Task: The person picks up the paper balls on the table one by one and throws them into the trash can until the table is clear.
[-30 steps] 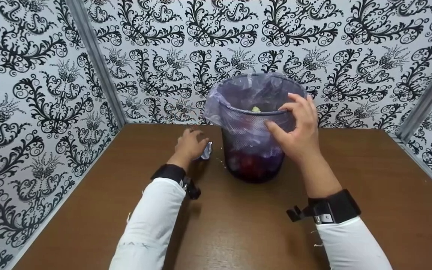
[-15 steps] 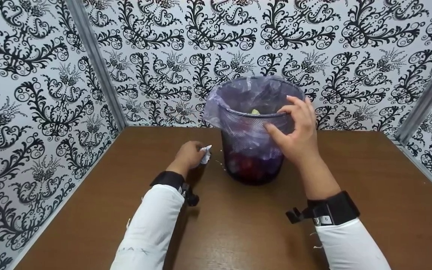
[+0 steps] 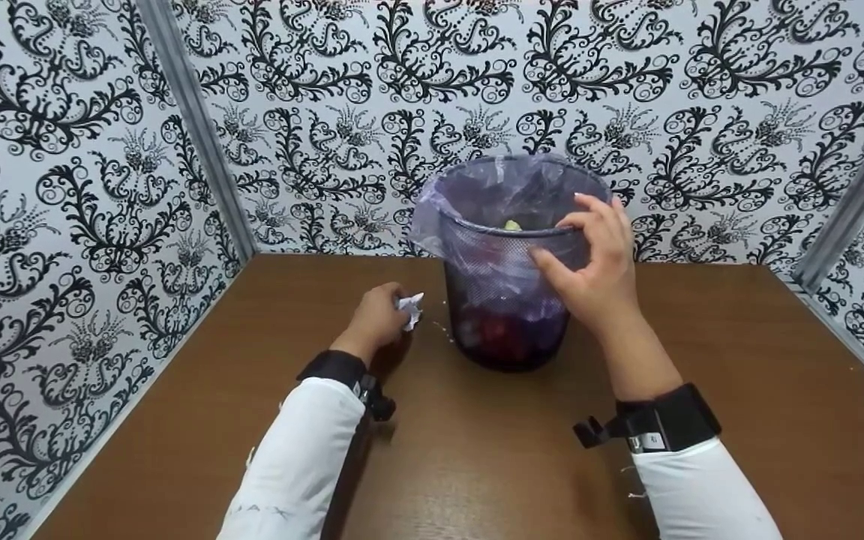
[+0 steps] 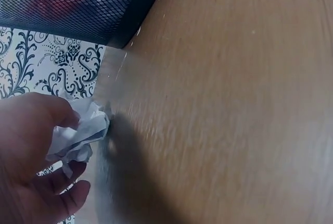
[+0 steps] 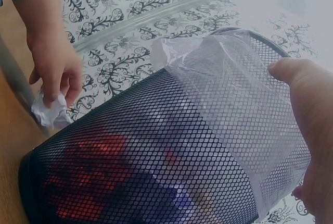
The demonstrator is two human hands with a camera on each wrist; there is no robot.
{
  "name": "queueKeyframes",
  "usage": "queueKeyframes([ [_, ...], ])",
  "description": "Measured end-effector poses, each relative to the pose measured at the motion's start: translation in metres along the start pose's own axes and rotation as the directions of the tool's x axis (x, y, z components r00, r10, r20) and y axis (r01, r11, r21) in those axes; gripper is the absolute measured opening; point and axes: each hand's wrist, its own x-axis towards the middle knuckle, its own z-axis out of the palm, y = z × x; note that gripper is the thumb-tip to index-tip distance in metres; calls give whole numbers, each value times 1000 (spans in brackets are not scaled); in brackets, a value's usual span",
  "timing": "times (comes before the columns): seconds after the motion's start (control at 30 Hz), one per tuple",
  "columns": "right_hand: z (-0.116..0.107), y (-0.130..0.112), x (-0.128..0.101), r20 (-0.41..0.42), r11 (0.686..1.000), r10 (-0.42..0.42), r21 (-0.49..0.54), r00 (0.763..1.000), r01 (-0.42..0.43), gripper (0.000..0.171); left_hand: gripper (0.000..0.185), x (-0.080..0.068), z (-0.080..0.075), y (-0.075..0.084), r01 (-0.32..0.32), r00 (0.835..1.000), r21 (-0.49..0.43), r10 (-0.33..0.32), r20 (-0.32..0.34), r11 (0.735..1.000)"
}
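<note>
A crumpled piece of white paper (image 4: 86, 127) is pinched between the thumb and fingers of my left hand (image 3: 377, 319), just left of the bin. In the left wrist view the paper is close over the table, its shadow falling beside it. My right hand (image 3: 603, 262) grips the near right rim of a dark mesh wastebasket (image 3: 507, 322), thumb outside and fingers over the edge. A thin purple-tinted plastic liner (image 5: 223, 88) folds over the rim. Through the mesh, red and dark blue items show in the right wrist view, and something pale green (image 3: 511, 225) shows inside from above.
The bin stands on a brown wooden table (image 3: 462, 465). Small white crumbs (image 3: 443, 328) lie between the paper and the bin. Patterned panels (image 3: 327, 135) rise behind and at the sides, with grey corner posts (image 3: 196, 142).
My left hand has come down onto the crumpled paper, closed its fingers on it and drawn slightly back. My right hand has stayed on the rim.
</note>
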Motion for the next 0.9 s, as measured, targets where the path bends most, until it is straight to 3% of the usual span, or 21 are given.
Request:
queueKeyframes([
  [0.3, -1, -1, 0, 22, 999, 50, -3, 999, -50, 41, 11, -5, -7, -1, -39, 996, -65, 33, -84, 997],
  [0.53, 0, -1, 1, 6, 1000, 11, 1, 1000, -11, 40, 11, -11, -20, -3, -11, 986, -83, -3, -166, 996],
  [0.9, -1, -2, -2, 19, 999, 44, -3, 999, -44, 40, 14, -5, -63, 12, 14, 971, -104, -38, -235, 995],
])
